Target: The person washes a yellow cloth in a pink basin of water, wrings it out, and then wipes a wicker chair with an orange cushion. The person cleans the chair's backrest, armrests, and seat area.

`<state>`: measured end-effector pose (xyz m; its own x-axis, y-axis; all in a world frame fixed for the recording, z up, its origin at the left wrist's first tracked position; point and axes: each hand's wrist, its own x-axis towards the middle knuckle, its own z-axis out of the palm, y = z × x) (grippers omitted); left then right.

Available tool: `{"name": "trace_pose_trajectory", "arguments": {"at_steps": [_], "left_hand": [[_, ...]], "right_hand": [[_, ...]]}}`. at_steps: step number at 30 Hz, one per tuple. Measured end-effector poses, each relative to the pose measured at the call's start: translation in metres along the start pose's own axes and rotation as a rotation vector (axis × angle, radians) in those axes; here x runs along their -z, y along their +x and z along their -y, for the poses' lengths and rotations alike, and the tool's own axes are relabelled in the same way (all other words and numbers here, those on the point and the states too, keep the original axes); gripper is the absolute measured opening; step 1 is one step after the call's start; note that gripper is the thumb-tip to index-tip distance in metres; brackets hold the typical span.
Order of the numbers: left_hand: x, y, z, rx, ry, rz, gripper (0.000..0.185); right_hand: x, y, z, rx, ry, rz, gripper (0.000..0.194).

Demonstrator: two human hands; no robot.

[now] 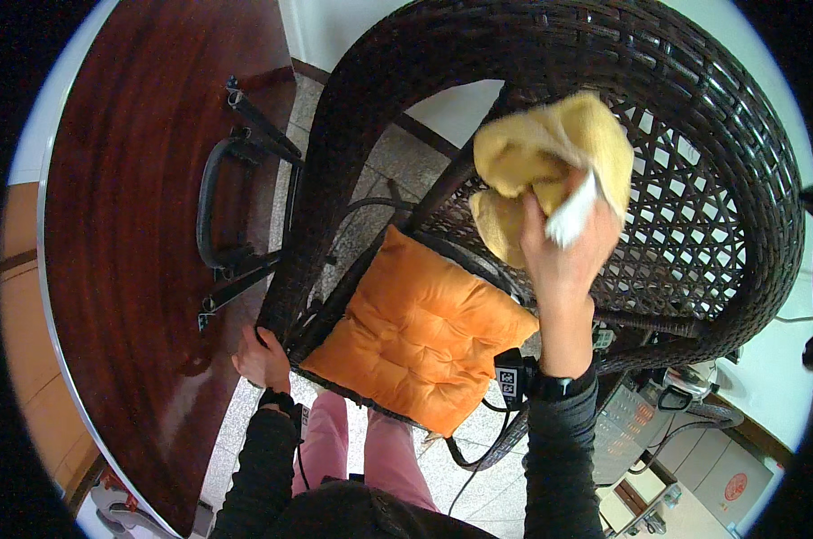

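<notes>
A dark brown woven wicker chair [750, 121] fills the upper right, with an orange tufted cushion [420, 323] lying on its seat. Bunched in my right hand [568, 249] is a yellow cloth [548, 145] with a white part at the fingers; it is in front of the open lattice backrest [682, 202], slightly blurred, and whether it touches the weave I cannot tell. My left hand [265, 357] grips the lower left end of the chair's armrest [312, 202], its thumb over the wicker.
To the left stands a dark red wooden table [143, 236] with a pale edge strip. A black metal frame [211, 202] juts beside it. At the lower right are a perforated metal heater-like box [625, 424], a metal kettle [689, 384] and cables. Cords hang from both my wrists.
</notes>
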<state>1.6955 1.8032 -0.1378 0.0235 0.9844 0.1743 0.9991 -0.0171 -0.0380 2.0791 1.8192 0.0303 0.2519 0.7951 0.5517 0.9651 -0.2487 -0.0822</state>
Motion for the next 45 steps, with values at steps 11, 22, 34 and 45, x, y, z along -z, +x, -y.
{"name": "trace_pose_trajectory", "arguments": {"at_steps": [11,22,34,45], "left_hand": [[0.004,0.001,-0.005,0.024,0.006,-0.003,0.021],[-0.001,-0.002,-0.001,0.009,-0.015,-0.011,0.021],[0.001,0.001,-0.002,0.028,0.007,0.064,0.022],[0.003,0.003,-0.005,0.015,-0.053,0.009,0.021]], "right_hand": [[-0.043,-0.034,0.006,-0.056,0.048,0.06,0.052],[-0.04,-0.005,0.026,-0.123,-0.008,-0.083,0.057],[-0.034,-0.083,-0.013,-0.237,0.157,-0.101,0.051],[-0.015,-0.015,-0.094,-0.092,-0.409,-0.444,0.07]]}}
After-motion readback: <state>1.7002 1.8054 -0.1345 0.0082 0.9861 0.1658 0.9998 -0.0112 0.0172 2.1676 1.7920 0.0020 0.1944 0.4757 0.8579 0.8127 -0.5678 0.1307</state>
